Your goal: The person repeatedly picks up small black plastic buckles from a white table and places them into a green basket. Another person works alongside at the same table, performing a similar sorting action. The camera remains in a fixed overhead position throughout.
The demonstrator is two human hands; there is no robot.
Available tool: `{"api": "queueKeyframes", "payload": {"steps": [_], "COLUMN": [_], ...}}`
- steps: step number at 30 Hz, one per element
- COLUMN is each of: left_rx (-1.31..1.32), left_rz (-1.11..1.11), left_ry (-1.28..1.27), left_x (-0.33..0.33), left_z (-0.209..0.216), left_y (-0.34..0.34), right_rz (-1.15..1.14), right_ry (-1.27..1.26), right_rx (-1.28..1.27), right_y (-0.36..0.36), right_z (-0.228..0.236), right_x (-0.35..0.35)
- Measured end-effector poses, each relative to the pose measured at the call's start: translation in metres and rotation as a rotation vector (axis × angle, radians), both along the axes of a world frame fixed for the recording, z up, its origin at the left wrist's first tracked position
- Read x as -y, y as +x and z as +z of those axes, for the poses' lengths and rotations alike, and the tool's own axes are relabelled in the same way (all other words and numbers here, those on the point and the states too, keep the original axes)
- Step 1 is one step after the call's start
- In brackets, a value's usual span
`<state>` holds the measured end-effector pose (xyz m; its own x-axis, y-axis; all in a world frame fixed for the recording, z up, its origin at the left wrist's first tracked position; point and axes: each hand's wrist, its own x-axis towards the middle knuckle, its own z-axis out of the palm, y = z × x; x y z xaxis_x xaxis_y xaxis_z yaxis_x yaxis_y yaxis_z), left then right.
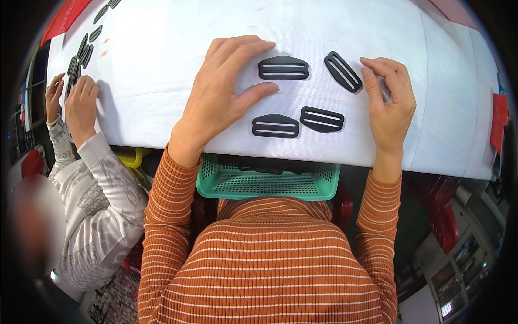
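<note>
Several black strap slider buckles lie flat on the white table (334, 32) in front of me. My left hand (218, 83) is open, thumb and fingers spread beside the upper left buckle (283, 68), without gripping it. Another buckle (344, 72) lies slanted just left of my right hand (391, 102). That hand is loosely curled, its thumb and forefinger a little apart with nothing seen between them. Closer to the table's near edge are a lower left buckle (275, 126) and one beside it (322, 119), their ends almost touching.
A green perforated basket (270, 191) with dark contents sits at my lap under the table edge. To my left, a co-worker's hand (81, 102) is near a heap of black buckles (81, 56). A yellow basket (129, 157) is between us. Red chair parts (442, 221) show at right.
</note>
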<state>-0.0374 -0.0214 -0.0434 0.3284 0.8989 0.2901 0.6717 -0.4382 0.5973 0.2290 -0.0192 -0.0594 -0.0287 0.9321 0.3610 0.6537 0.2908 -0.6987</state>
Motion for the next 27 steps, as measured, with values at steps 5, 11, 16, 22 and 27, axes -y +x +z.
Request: {"api": "queueKeyframes", "payload": {"steps": [5, 11, 16, 22, 27], "left_rx": [-0.068, -0.037, 0.026, 0.049, -0.004], "left_rz": [-0.063, -0.064, -0.013, 0.072, 0.091], "left_ry": [0.018, 0.111, 0.079, 0.048, -0.062], "left_x": [-0.011, -0.014, -0.016, -0.015, 0.000], "left_z": [-0.006, -0.007, -0.008, -0.006, 0.012], "left_y": [-0.004, -0.001, -0.001, -0.002, -0.011], "right_rz": [0.120, 0.150, 0.107, 0.026, 0.149], "right_ry": [0.053, 0.114, 0.225, -0.002, -0.119], "right_rx": [0.158, 0.356, 0.405, 0.252, 0.117], "right_y": [-0.011, -0.007, -0.013, -0.016, -0.013], "right_z": [0.001, 0.006, 0.010, 0.009, 0.020], "right_x": [-0.006, 0.000, -0.008, -0.003, 0.011]}}
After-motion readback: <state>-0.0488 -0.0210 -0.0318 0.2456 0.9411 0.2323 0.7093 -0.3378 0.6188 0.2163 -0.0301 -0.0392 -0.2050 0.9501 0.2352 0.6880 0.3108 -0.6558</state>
